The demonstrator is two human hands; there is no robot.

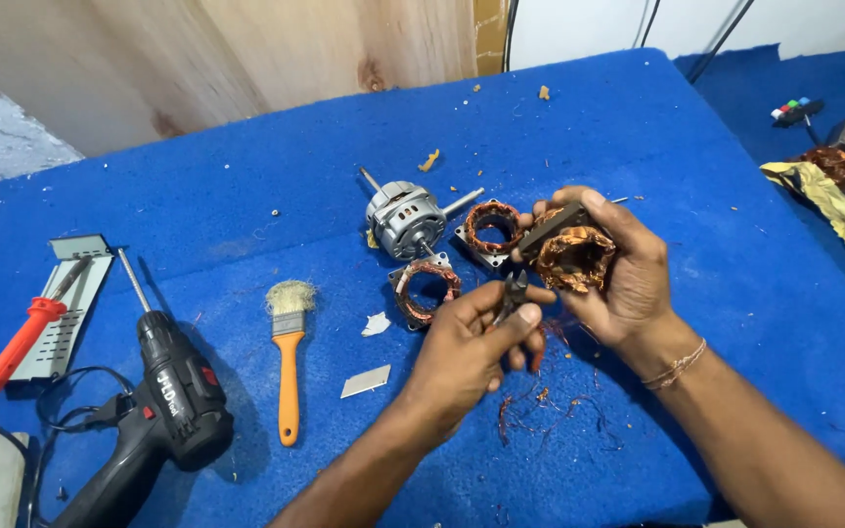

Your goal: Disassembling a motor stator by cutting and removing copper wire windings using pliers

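While gripping the copper-wound stator in the right hand, fingers wrapped round it above the blue table's middle, keep it steady. With the left hand pinched shut on small cutters, nip only loose strands, clear of both spare stators lying just left.

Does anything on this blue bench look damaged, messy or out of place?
Yes. The motor winding in the right hand has ragged, frayed copper, and loose wire strands lie scattered on the blue cloth below. The left hand holds small cutters beside it. Paper scraps litter the cloth.
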